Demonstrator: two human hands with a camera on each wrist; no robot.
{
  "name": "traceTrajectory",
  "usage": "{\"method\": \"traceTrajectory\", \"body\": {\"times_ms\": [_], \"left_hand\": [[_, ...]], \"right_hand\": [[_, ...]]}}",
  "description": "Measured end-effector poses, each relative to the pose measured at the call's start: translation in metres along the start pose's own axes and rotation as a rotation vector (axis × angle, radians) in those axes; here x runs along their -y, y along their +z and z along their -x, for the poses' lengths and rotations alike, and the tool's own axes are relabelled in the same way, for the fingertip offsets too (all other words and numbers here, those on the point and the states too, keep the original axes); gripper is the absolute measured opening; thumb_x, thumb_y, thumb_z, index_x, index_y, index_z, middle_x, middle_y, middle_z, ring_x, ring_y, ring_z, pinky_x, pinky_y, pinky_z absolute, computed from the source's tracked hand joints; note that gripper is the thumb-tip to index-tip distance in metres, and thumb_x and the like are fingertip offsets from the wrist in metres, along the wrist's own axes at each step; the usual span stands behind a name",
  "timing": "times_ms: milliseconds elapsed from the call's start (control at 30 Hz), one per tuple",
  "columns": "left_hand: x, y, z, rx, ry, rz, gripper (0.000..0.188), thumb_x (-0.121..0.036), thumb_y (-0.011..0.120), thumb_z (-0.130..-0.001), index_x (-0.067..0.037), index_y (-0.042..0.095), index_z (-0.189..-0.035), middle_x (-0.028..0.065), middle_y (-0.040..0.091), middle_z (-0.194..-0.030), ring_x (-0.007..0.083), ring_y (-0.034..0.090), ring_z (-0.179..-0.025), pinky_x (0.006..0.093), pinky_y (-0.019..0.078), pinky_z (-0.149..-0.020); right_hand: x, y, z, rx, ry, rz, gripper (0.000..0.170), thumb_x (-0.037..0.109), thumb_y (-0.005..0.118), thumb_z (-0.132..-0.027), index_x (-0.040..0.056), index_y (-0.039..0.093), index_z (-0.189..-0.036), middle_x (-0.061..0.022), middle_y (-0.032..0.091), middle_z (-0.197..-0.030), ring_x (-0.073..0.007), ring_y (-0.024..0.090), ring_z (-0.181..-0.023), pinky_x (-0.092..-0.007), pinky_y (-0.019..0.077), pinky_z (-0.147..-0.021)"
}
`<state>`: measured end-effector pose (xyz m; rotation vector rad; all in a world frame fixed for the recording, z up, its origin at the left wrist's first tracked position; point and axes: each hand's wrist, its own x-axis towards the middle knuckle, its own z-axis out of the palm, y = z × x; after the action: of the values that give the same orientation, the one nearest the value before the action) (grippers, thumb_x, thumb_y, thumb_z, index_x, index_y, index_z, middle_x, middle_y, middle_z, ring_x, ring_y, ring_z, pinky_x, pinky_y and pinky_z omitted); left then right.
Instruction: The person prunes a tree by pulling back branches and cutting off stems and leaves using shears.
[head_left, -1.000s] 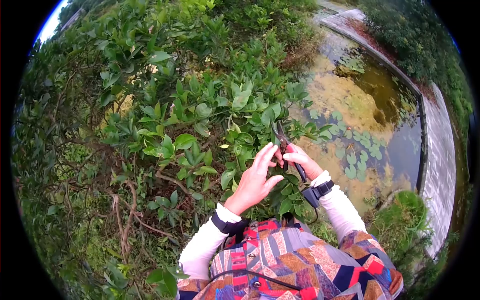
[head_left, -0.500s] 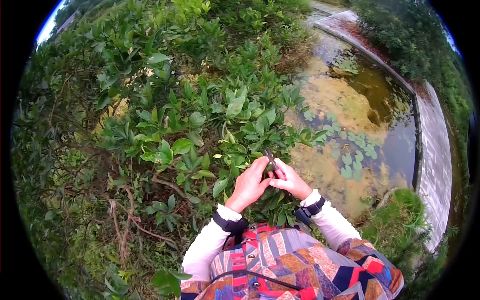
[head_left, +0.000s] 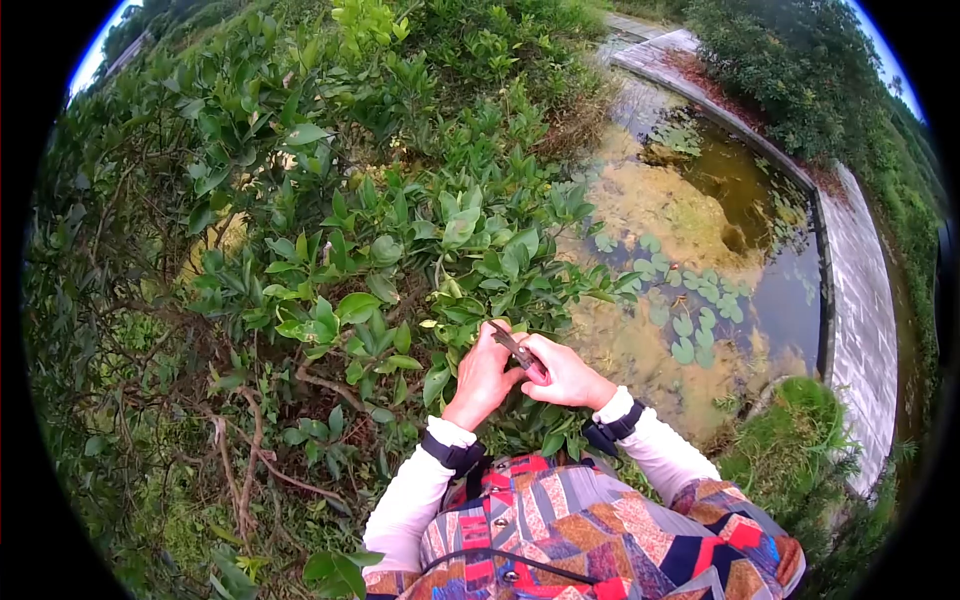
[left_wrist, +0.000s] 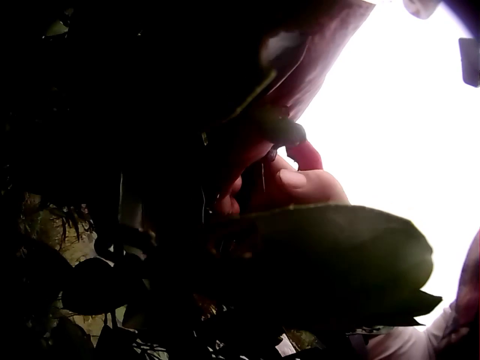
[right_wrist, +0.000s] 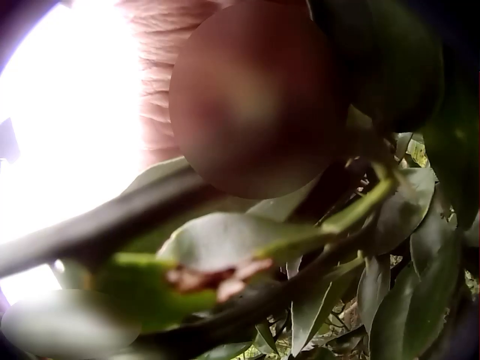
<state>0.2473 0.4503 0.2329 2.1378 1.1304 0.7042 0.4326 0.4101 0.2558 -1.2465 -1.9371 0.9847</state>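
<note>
In the head view, the right hand [head_left: 570, 376] grips pruning shears [head_left: 510, 345] with pinkish-red on the handle. Their dark blades point up and left across the left hand [head_left: 482, 378], whose fingers bend in among the leaves; what lies under them is hidden. Both hands are close together at the edge of the leafy bush [head_left: 380, 250]. The left wrist view is dark: a thumb [left_wrist: 300, 184] and curled fingers show behind a large leaf [left_wrist: 337, 255]. Branches, a leaf with a brown damaged patch [right_wrist: 217, 277] and a blurred dark round shape fill the right wrist view.
Bare branches [head_left: 250, 450] spread at the lower left. Right of the bush lies a pond [head_left: 740, 200] with lily pads [head_left: 690, 300], bordered by a pale concrete edge [head_left: 860, 300]. A grassy clump [head_left: 800, 410] stands at the near bank.
Both hands have moved down and left, nearer the body, and closer together. The shears, at first pointing up into the leaves, now tilt left over the left hand.
</note>
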Motion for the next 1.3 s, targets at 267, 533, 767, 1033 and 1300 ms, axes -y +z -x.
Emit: {"method": "traceTrajectory", "body": {"times_ms": [267,533,767,1033,1300], "left_hand": [[0.022,0.005,-0.009,-0.035,0.136,0.078,0.032,-0.008,0.072,-0.079,-0.008,0.071,-0.111,0.012,0.058,-0.139,0.0346,0.066,-0.104,0.0439,0.0515,-0.091],[0.022,0.008,-0.006,-0.165,0.152,0.132,0.031,0.007,0.06,-0.079,-0.004,0.07,-0.106,0.0158,0.067,-0.125,0.0376,0.066,-0.108,0.0402,0.0529,-0.091],[0.019,-0.004,0.008,-0.202,0.274,-0.056,0.029,0.007,0.059,-0.079,-0.002,0.068,-0.105,0.0114,0.067,-0.125,0.0329,0.066,-0.106,0.0428,0.0531,-0.087],[0.02,-0.008,0.026,-0.282,0.284,-0.114,0.026,0.006,0.059,-0.08,-0.002,0.068,-0.103,0.0118,0.069,-0.119,0.0323,0.068,-0.098,0.0412,0.0551,-0.081],[0.014,-0.01,0.033,-0.27,0.255,-0.143,0.027,0.01,0.059,-0.08,-0.001,0.067,-0.103,0.0135,0.068,-0.121,0.0328,0.068,-0.103,0.0412,0.055,-0.085]], "right_hand": [[-0.006,0.004,-0.001,-0.047,-0.09,0.155,0.058,0.019,0.074,-0.071,0.0035,0.053,-0.123,-0.0123,0.054,-0.096,-0.0275,0.059,-0.081,-0.0382,0.0502,-0.074],[0.014,-0.014,0.0,-0.096,-0.133,0.191,0.059,0.017,0.076,-0.071,0.0025,0.053,-0.123,-0.013,0.055,-0.099,-0.0291,0.061,-0.087,-0.0384,0.0506,-0.077],[0.013,-0.04,0.001,-0.365,-0.014,0.301,0.057,0.02,0.074,-0.073,0.0004,0.053,-0.121,-0.0168,0.061,-0.106,-0.0367,0.06,-0.099,-0.0429,0.0489,-0.085],[0.006,-0.052,-0.005,-0.235,0.092,0.549,0.046,0.026,0.07,-0.078,0.0023,0.059,-0.116,-0.0163,0.063,-0.102,-0.0354,0.06,-0.098,-0.0445,0.0464,-0.084],[-0.007,-0.041,-0.021,-0.05,0.093,0.832,0.039,0.031,0.064,-0.083,0.0007,0.061,-0.108,-0.0188,0.065,-0.099,-0.0383,0.063,-0.096,-0.0476,0.0476,-0.085]]}}
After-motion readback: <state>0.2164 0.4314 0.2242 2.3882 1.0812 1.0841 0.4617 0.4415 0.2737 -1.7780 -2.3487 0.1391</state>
